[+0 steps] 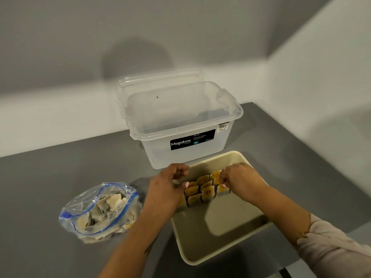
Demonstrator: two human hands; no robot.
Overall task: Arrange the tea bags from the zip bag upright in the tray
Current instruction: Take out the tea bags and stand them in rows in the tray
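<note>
- Cream tray (220, 249) sitting near-right on the grey worktop (40, 197), far half filling up with tea bags (202, 192) standing in rows, yellow tags up.
- Left hand (168, 189) curled loosely against the left end of the rows, thumb on a bag, probably bracing so nothing topples.
- Right hand (239, 178) over the right end, fingertips pinching a bag (222, 190), looks like seating it upright next to the rest.
- Zip bag (100, 212) lying open just left of the tray, plenty of loose bags inside, so nowhere near done.
- Clear Megabox bin (186, 127) parked behind the tray, nothing visible inside, lid (158, 77) propped behind it against the wall.
</note>
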